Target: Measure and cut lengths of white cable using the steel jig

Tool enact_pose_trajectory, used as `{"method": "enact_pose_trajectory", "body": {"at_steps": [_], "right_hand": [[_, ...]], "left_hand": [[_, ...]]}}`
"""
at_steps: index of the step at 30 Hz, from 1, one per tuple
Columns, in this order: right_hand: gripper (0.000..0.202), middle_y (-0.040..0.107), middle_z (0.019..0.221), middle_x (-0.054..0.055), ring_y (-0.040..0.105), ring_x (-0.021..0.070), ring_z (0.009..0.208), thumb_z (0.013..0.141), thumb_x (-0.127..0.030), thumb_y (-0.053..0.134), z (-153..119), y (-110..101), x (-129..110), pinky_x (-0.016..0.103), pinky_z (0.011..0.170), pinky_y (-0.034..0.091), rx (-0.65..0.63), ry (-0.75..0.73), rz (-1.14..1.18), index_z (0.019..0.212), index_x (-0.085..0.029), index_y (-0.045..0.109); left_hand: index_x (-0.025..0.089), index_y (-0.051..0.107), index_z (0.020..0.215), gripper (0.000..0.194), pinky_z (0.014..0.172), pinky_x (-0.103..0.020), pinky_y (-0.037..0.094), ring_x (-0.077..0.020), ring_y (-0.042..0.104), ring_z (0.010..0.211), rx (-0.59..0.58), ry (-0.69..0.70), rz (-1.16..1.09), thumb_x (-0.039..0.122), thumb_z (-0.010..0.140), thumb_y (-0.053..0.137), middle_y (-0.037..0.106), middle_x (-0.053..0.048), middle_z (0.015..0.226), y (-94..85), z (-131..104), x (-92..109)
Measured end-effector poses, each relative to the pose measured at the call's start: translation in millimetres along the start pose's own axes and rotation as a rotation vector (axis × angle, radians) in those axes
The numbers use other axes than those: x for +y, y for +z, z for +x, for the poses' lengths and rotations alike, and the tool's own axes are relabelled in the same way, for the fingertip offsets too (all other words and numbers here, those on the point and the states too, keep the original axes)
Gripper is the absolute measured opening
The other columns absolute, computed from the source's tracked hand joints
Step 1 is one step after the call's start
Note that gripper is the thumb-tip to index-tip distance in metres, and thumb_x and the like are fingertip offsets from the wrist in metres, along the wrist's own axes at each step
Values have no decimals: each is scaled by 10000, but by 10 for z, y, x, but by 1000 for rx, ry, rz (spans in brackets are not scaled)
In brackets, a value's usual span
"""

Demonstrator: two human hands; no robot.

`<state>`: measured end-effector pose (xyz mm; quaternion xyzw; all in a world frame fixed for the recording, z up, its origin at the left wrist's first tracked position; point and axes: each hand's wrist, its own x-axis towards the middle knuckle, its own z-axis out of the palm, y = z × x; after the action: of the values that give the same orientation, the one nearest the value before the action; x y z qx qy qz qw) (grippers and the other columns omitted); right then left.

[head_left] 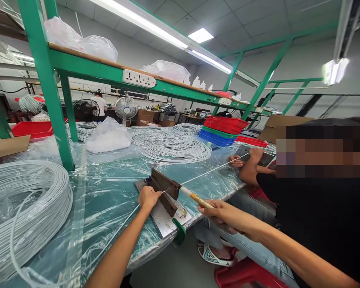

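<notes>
My left hand (149, 198) pinches a thin white cable (129, 218) beside a brown metal cutter (165, 190), the cable's end at its blade. The cutter stands on a metal plate (165, 224) at the table's edge, held by a green clamp (180, 232). My right hand (217, 212) is wrapped round the cutter's long handle (198, 199), which is white and yellow and sticks out to the right. The cable runs back toward the lower left, near a large coil of white cable (57, 200).
A person in black (321, 224) sits at the right, hands at another metal tool (243, 151). Farther back are loose cable coils (171, 144), a plastic bag (108, 136) and stacked trays (222, 130). A green shelf post (55, 92) rises at the left. A red stool (246, 274) is below.
</notes>
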<state>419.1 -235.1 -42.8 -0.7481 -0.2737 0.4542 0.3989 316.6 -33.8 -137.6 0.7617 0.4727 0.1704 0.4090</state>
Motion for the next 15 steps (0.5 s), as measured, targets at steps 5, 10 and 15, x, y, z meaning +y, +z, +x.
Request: {"method": "enact_pose_trajectory", "body": {"at_steps": [5,10,15], "right_hand": [[234,258,431,-116,121,31,345,657,-378,604,-36,53,54,192,334,69,47,-112,-97,759,-189,510],[264,255,505,-98,138,40,400,683,-374,564,-27,-34,77,221,389,93,27,-191,-212,816,-152,514],[216,362,594,-43,286,76,495,644,-316,552,126,84,509,220,447,230,154,-291,-243,781,-148,547]], "left_hand": [[194,491,506,286,491,-243,279,-164,542,593,8,5,-23,370,687,627,526,13,545,19,-5,-20],[195,445,475,325,487,-250,264,-161,520,569,17,12,-55,356,674,644,496,21,520,30,10,-20],[190,445,460,325,484,-248,245,-149,483,524,19,30,-110,332,661,656,472,25,487,59,61,-58]]}}
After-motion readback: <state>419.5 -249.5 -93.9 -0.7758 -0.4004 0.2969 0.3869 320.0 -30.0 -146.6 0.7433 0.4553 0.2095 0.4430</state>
